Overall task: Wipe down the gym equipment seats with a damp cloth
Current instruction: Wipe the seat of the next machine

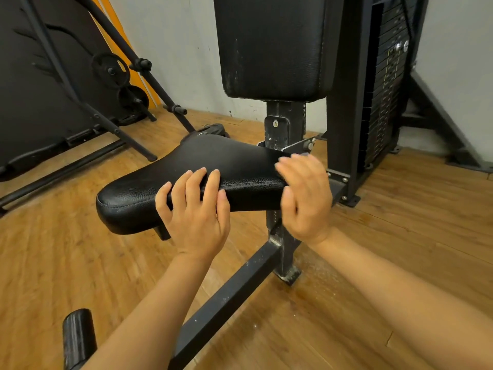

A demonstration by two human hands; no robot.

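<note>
A black padded seat (pixel 213 161) stands on a black steel post in the middle of the view, under an upright black back pad (pixel 272 46). My left hand (pixel 194 209) grips the seat's near edge, with the fingers bent over the top and the thumb against the side. My right hand (pixel 306 198) is at the seat's narrow rear end by the post. It is blurred, its fingers loosely curved over the padding and its thumb by the seat's side. I see no cloth in either hand or anywhere in view.
The machine's weight stack (pixel 386 84) rises at the right. A black base beam (pixel 226 303) runs along the wooden floor toward me. A black foam roller (pixel 78 337) sits at the lower left. Another machine with weight plates (pixel 110 70) stands at the back left.
</note>
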